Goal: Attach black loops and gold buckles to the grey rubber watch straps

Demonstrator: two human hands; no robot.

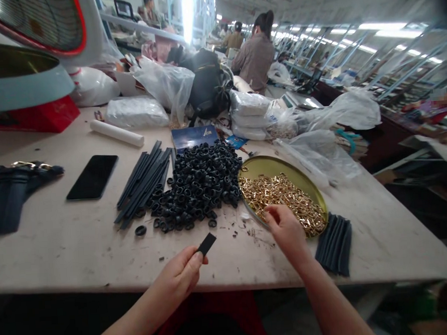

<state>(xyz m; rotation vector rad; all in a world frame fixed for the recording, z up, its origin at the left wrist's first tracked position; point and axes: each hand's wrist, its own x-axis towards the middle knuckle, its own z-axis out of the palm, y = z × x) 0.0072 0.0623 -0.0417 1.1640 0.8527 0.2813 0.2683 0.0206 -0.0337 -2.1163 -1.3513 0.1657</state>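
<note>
My left hand (184, 273) is closed around a short black strap (207, 244), whose flat end sticks out past the thumb. Over the near rim of a round golden tray (283, 165), my right hand (284, 227) has its fingertips pinched together; what they hold, if anything, is too small to make out. Many small gold-coloured metal buckle parts (280, 189) fill the tray. A heap of small black loops (205, 181) lies left of the tray, beyond my left hand. Black strips (145, 179) are laid beside that heap.
Folded dark straps (334, 244) lie right of the tray. On the left are a phone (92, 177) and dark straps with gold buckles (11, 193). A white roll (117, 133), plastic-wrapped packs (248, 113) and a fan (43, 22) stand farther back. A person (257, 53) is beyond the table.
</note>
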